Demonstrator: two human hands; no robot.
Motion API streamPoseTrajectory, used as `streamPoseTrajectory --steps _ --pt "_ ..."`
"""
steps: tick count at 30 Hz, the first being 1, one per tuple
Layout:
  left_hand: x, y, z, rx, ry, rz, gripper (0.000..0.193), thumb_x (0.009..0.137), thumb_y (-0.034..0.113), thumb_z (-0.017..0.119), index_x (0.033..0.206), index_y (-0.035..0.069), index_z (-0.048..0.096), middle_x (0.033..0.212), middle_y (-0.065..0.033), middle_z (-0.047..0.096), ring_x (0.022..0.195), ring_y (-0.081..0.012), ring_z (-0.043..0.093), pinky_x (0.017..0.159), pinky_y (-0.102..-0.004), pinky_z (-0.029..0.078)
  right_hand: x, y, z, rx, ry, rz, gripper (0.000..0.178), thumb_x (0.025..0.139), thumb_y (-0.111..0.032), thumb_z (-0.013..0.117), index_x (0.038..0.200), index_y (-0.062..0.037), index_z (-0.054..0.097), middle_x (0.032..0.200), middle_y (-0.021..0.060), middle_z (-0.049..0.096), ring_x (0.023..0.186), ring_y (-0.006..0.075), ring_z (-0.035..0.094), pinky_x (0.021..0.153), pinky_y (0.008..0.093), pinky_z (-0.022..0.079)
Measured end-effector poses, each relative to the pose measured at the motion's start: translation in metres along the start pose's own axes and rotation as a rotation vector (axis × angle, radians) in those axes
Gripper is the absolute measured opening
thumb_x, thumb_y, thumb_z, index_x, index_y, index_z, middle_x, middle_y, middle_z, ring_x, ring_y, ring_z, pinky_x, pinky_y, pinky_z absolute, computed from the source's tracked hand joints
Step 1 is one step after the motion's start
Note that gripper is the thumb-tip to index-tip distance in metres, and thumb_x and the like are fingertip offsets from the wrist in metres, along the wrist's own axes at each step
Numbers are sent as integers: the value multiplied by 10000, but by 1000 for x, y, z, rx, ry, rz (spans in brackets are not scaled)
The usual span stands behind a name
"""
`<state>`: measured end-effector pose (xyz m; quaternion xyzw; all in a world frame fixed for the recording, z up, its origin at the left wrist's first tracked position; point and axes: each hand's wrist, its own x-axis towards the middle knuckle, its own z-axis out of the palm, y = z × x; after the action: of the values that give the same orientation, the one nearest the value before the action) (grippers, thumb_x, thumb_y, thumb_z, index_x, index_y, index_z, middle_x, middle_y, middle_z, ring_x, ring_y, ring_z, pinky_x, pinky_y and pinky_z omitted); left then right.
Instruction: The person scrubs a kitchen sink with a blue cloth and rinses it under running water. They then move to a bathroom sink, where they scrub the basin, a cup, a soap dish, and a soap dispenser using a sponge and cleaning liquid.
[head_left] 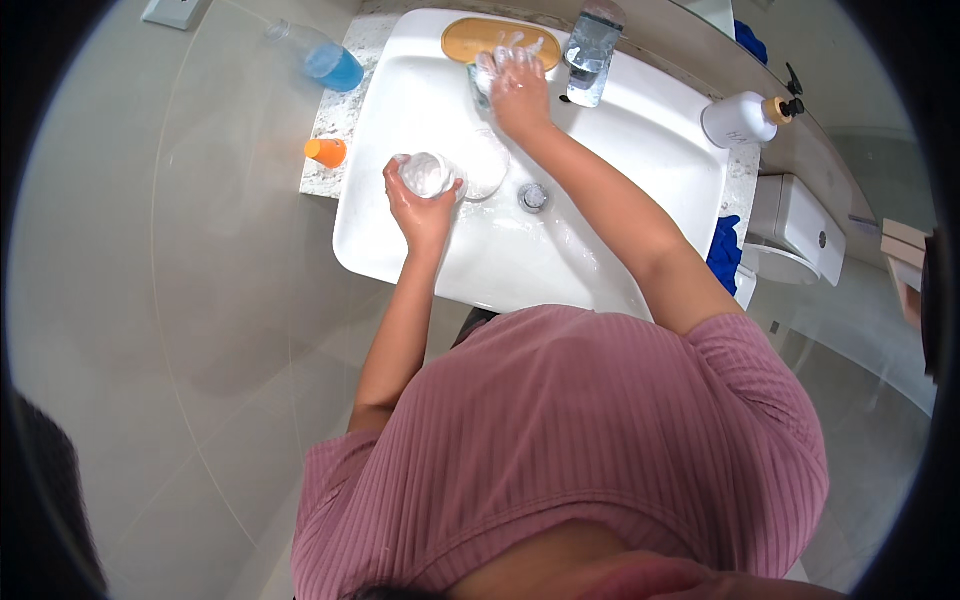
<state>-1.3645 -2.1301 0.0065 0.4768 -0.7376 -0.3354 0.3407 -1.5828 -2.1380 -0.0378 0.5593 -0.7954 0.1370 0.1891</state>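
My left hand (420,212) is wrapped round a white cup (427,174), whose round mouth faces up over the left part of the white sink (385,235). Just right of the cup lies a pale round piece (487,165), partly covered by it. At the sink's back edge, my right hand (518,92) has foamy fingers bent over a greenish thing (478,84) that it mostly hides. Beyond those fingers sits a tan oval tray (470,40) with suds on it. The tap (594,55) rises right of my right hand, and the metal drain plug (533,197) is below my right forearm.
A bottle with blue liquid (334,66) and an orange cup (325,152) stand on the speckled counter at left. At right are a white pump bottle (738,120) and a blue cloth (725,254). Beyond that is a toilet (795,235).
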Motion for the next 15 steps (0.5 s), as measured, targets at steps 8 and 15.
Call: streamPoseTrajectory --steps 8,15 --pt "-13 -2 -7 198 -190 69 790 587 76 819 1243 37 381 1211 -157 435 1153 -332 395 969 -431 364 -24 14 -41 228 102 -176 340 727 -155 658 1062 -98 643 942 125 635 916 283 596 850 407 470" --pt "8 58 -7 336 -102 383 635 644 145 794 1193 57 487 1148 -126 523 1090 -305 455 957 -415 366 -73 22 -88 512 -35 -171 354 703 -67 620 1057 -53 628 950 140 624 837 303 600 803 420 478"
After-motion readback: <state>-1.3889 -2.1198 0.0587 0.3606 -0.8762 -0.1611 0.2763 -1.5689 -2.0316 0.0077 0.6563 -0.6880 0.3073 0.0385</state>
